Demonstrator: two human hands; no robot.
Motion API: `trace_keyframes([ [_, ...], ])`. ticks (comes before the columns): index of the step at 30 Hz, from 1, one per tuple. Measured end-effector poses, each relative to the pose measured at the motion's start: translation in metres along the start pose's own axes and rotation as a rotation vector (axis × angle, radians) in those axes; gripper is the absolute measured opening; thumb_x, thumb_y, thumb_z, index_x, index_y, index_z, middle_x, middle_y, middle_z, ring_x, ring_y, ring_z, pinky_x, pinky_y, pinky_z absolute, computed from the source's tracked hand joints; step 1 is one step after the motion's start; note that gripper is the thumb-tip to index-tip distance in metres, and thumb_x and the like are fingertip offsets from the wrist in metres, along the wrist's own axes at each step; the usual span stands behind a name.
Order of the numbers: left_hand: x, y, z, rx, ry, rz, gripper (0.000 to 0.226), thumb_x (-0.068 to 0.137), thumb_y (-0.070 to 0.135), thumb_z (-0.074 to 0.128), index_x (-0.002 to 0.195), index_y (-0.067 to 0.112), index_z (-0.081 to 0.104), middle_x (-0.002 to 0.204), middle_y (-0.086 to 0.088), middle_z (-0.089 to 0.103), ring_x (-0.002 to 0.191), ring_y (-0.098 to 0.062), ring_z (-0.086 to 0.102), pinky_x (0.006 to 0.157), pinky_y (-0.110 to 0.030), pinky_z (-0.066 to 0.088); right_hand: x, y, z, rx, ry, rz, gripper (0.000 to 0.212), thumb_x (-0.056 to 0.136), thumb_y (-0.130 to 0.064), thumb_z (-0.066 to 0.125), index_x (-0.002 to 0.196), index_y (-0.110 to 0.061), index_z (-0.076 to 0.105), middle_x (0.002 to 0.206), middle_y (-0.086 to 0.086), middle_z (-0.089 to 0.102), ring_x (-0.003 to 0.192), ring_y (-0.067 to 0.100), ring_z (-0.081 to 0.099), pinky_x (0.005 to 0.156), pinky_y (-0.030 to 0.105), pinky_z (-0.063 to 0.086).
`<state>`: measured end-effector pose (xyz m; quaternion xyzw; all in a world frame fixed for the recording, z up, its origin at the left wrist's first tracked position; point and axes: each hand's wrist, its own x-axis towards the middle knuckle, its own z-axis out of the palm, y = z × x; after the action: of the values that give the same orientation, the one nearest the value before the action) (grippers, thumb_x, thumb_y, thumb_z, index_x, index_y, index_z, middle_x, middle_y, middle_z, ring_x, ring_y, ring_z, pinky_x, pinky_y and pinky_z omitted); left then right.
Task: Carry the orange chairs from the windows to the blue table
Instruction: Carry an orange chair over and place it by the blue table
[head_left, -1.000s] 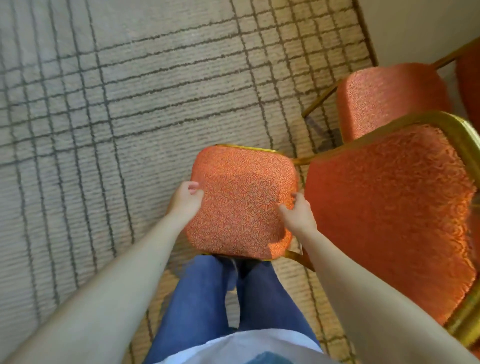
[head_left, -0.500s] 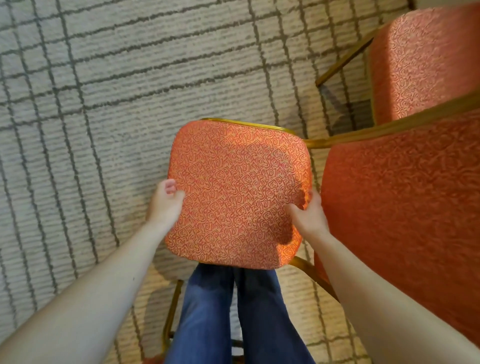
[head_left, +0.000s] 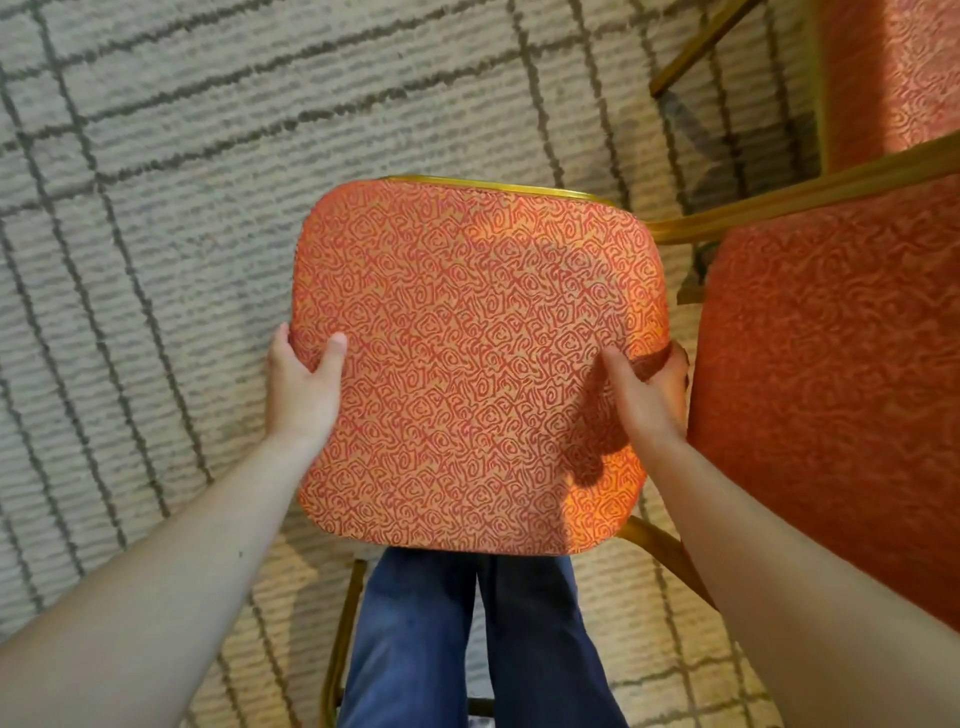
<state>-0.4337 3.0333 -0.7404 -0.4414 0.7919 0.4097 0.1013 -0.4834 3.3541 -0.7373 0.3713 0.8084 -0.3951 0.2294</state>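
An orange patterned chair (head_left: 472, 358) with a gold metal frame fills the middle of the head view, its seat facing up at me above my legs. My left hand (head_left: 301, 384) grips the seat's left edge, thumb on top and fingers hidden underneath. My right hand (head_left: 649, 389) grips the right edge the same way. A gold leg of this chair shows below the seat on the left. The blue table is out of view.
A second orange chair (head_left: 841, 395) stands close on the right, almost touching my right hand. A third orange chair (head_left: 893, 73) is at the top right. Grey carpet (head_left: 156, 208) with dark grid lines spreads to the left and ahead.
The held chair's seat has come closer to the camera and looks larger. Both thumbs now lie on top of the seat. The neighbouring chairs have slid toward the right edge.
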Motion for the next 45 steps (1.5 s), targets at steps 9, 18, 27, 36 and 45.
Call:
trace_keyframes([
  [9, 0.015, -0.017, 0.001, -0.022, 0.026, 0.024, 0.048, 0.088, 0.056, 0.056, 0.119, 0.021, 0.059, 0.113, 0.006, 0.062, 0.108, -0.017, 0.059, 0.091, -0.024, 0.042, 0.012, 0.019, 0.007, 0.09, 0.054, -0.055, 0.083, 0.074, -0.062, 0.074, 0.142, -0.024, 0.045, 0.134, -0.002, 0.06, 0.123, 0.021, 0.055, 0.106, 0.038, 0.043],
  [18, 0.022, -0.025, 0.0, -0.139, -0.009, -0.073, 0.072, 0.066, 0.077, 0.059, 0.113, 0.024, 0.067, 0.106, 0.009, 0.069, 0.095, -0.004, 0.064, 0.084, -0.022, 0.049, 0.026, 0.023, 0.006, 0.186, -0.035, 0.06, 0.056, 0.071, -0.054, 0.081, 0.117, -0.028, 0.062, 0.112, -0.01, 0.067, 0.108, 0.013, 0.064, 0.1, 0.034, 0.049],
  [27, 0.035, -0.029, -0.007, -0.188, -0.127, -0.238, 0.093, 0.047, 0.086, 0.065, 0.119, 0.027, 0.063, 0.112, 0.005, 0.069, 0.101, -0.014, 0.066, 0.092, -0.037, 0.052, 0.028, 0.019, 0.002, 0.311, -0.161, 0.172, 0.049, 0.072, -0.049, 0.082, 0.113, -0.028, 0.064, 0.105, -0.009, 0.071, 0.095, 0.011, 0.068, 0.087, 0.032, 0.054],
  [36, 0.026, -0.019, -0.014, -0.151, -0.091, -0.231, 0.07, 0.055, 0.083, 0.06, 0.102, 0.031, 0.066, 0.096, 0.011, 0.07, 0.086, -0.006, 0.066, 0.08, -0.025, 0.052, 0.016, 0.011, -0.008, 0.329, -0.225, 0.219, 0.036, 0.074, -0.05, 0.079, 0.1, -0.032, 0.061, 0.093, -0.014, 0.067, 0.086, 0.005, 0.065, 0.068, 0.023, 0.051],
  [45, -0.031, 0.02, -0.079, -0.14, 0.007, -0.204, 0.053, 0.064, 0.077, 0.06, 0.074, 0.026, 0.067, 0.069, 0.019, 0.063, 0.052, 0.016, 0.056, 0.045, -0.003, 0.039, -0.053, -0.04, -0.054, 0.269, -0.229, 0.241, 0.069, 0.065, -0.059, 0.081, 0.121, -0.023, 0.064, 0.094, -0.009, 0.067, 0.083, 0.011, 0.065, 0.078, 0.029, 0.05],
])
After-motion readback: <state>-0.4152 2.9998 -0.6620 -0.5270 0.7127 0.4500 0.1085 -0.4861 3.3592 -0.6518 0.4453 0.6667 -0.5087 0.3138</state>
